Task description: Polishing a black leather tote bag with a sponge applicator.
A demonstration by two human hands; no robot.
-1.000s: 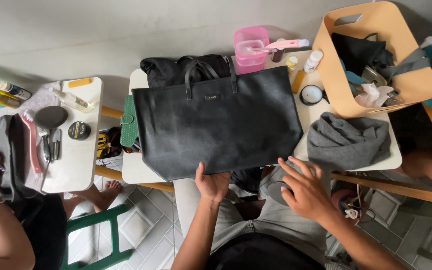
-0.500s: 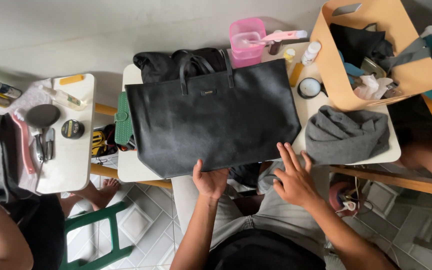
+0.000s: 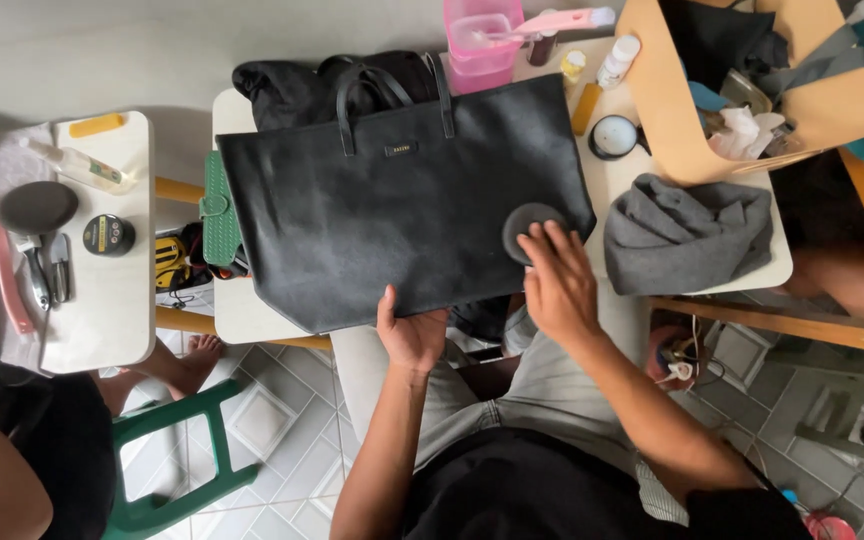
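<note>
A black tote (image 3: 392, 210) lies flat on the white table (image 3: 242, 310), handles away from the person. The right hand (image 3: 557, 285) presses a round dark pad (image 3: 530, 228) onto the tote's right side, fingers curled over the pad. The left hand (image 3: 410, 332) grips the tote's near edge, thumb on top. A grey cloth (image 3: 687, 235) lies just right of the tote; a pink tub (image 3: 480, 45) stands behind it.

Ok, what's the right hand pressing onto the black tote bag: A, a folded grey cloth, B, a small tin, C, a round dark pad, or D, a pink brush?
C: the right hand has its fingers on a round dark pad lying on the black tote bag.
</note>
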